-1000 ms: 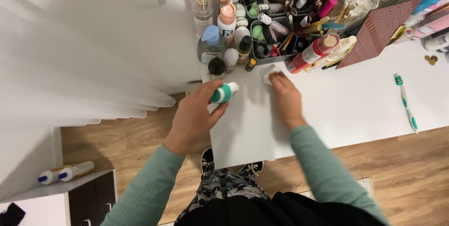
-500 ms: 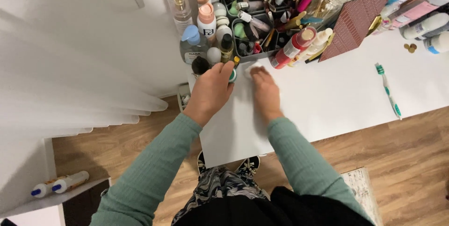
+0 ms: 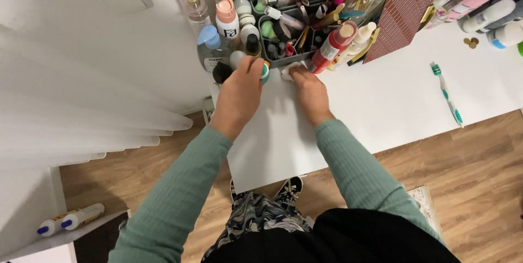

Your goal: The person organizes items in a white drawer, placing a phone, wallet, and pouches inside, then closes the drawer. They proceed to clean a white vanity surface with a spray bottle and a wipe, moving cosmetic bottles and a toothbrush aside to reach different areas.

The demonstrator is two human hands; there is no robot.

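I take the grey organiser tray, packed with cosmetics at the back of the white table, as my landmark.

Left hand: a second ago it held the green-and-white bottle out over the table's near-left part, well clear of the tray. Half a second ago it was at the row of bottles. Now it sits just in front of the tray's left corner, fingers closed round the bottle, of which only the green end shows past the fingertips. I cannot tell whether the bottle's base is down on the table yet. The dark-capped bottle and the clear bottle with the blue cap stand just left of the tray, close beside this hand.

Right hand: it has travelled with the white pad, from a spot short of the tray to right against its front edge. The fingers lie flat and pressed down on the pad, not curled round it; most of the pad is hidden beneath them.

My reading: the bottle has been carried back to the crowd of bottles, and the wiping stroke has reached the tray's foot.

To the right of the tray, a red spray bottle leans nearby, and a green-and-white toothbrush lies well apart.
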